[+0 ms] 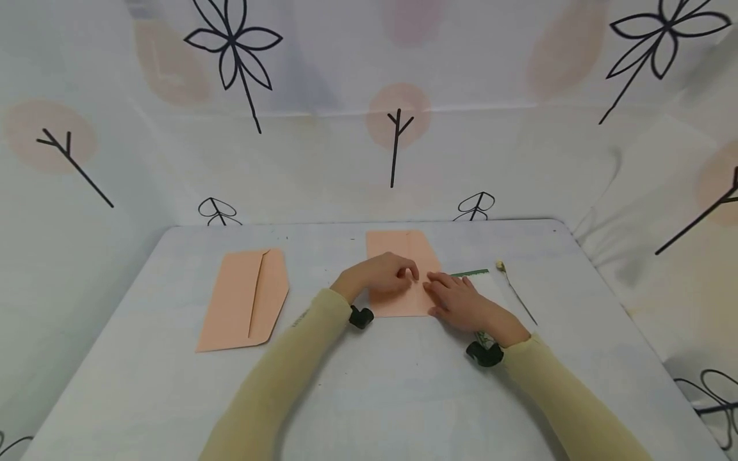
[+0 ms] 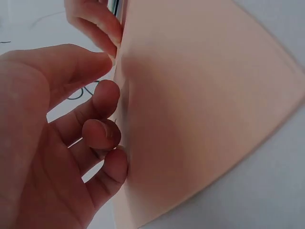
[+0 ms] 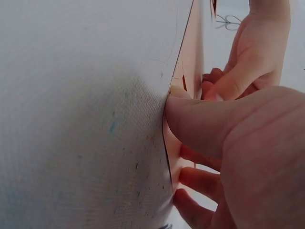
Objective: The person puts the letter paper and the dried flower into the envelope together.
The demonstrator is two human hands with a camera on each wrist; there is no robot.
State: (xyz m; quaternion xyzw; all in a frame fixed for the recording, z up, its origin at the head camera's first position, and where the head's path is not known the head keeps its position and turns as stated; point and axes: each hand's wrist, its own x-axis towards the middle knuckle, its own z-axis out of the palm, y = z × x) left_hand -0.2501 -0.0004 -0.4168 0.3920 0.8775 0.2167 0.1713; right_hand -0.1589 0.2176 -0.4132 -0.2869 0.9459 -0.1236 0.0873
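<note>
A peach paper envelope (image 1: 398,242) lies near the middle of the table, with both hands at it. My left hand (image 1: 383,274) is over its middle, fingers bent; in the left wrist view the thumb (image 2: 90,62) and fingertips rest at the paper's surface. On its right side sits my right hand (image 1: 464,304), fingers spread over the paper. The right wrist view shows that thumb (image 3: 200,114) at the envelope's edge (image 3: 177,160). Part of a clear packet with a green strip (image 1: 477,272) shows behind the right hand, which hides the rest.
A second peach envelope (image 1: 230,301), its long flap edge showing, lies on the left of the white table (image 1: 369,397). To the right is a thin dried flower (image 1: 513,288) with a pale head. A patterned cloth (image 1: 323,166) stands behind the table.
</note>
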